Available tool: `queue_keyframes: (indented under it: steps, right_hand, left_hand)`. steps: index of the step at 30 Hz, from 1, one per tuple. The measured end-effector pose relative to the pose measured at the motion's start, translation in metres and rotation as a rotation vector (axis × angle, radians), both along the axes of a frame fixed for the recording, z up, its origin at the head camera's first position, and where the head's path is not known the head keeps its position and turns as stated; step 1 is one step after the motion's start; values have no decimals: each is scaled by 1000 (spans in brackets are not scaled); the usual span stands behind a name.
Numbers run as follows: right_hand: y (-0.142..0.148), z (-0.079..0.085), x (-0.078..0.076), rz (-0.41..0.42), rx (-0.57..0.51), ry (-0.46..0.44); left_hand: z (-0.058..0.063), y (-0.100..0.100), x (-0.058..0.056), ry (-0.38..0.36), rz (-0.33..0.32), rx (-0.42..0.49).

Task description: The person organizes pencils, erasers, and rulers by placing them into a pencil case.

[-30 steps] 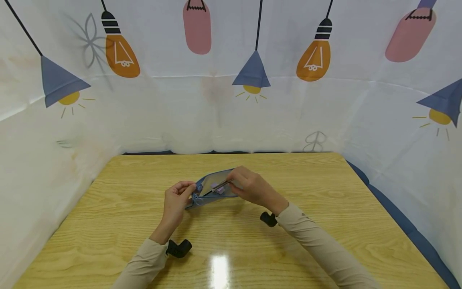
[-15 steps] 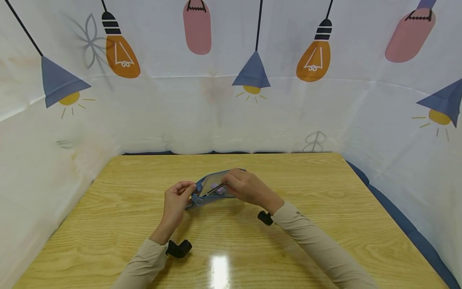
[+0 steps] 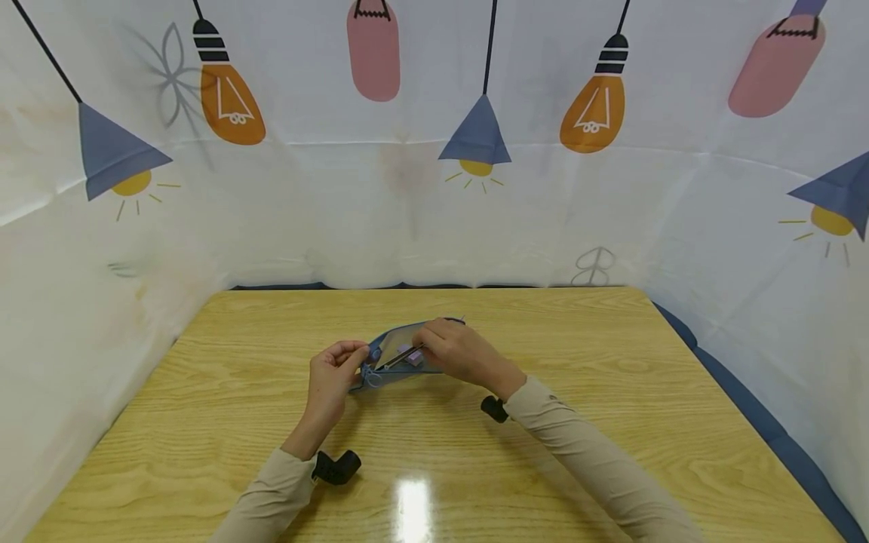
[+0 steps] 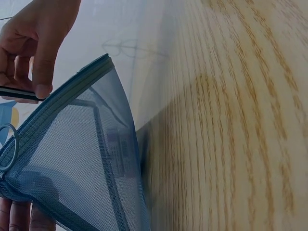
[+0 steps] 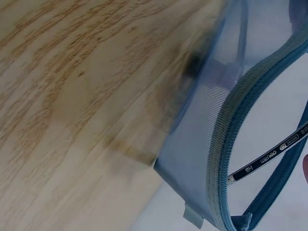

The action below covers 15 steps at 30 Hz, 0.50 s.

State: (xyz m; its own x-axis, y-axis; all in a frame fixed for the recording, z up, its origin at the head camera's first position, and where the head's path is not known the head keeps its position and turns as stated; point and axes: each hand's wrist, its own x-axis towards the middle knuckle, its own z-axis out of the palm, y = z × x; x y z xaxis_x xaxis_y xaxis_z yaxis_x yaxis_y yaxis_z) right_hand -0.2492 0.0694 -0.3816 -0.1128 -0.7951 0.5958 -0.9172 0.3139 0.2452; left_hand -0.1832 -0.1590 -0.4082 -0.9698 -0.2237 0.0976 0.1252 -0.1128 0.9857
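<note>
A blue mesh zipper pouch [image 3: 387, 379] stands above the wooden table with its zipped mouth spread open. My left hand [image 3: 333, 381] pinches the pouch's left end, beside a ring-shaped zipper pull [image 4: 10, 148]. Some of its fingers [image 4: 21, 216] support the mesh from below in the left wrist view. With fingertips my right hand [image 3: 465, 351] holds a dark pencil [image 5: 269, 158] marked HB, slanting across the pouch's mouth with its lower end inside. Through the mesh shows a small light purple block [image 3: 413, 356] with printing, lying inside the pouch.
The wooden table [image 3: 577, 347] extends around both hands. A white curtain [image 3: 305, 211] printed with lamps and bulbs hangs behind and along the sides. Black camera mounts [image 3: 337, 467] sit on both wrists, just above the tabletop.
The right hand has moved left over the pouch's mouth, carrying the pencil toward the left end. The left hand and the pouch have stayed nearly still.
</note>
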Motion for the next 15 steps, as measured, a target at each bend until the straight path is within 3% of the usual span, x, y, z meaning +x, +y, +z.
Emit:
queue_keyframes:
  steps: [9,15]
  right_hand:
    - [-5,-5,-4,-17,38,-10]
    - [-7,-7,-5,-71,103,-5]
  left_hand:
    - [1,-1,1,-13,0,-22]
    - [1,-1,1,-4,-2,-18]
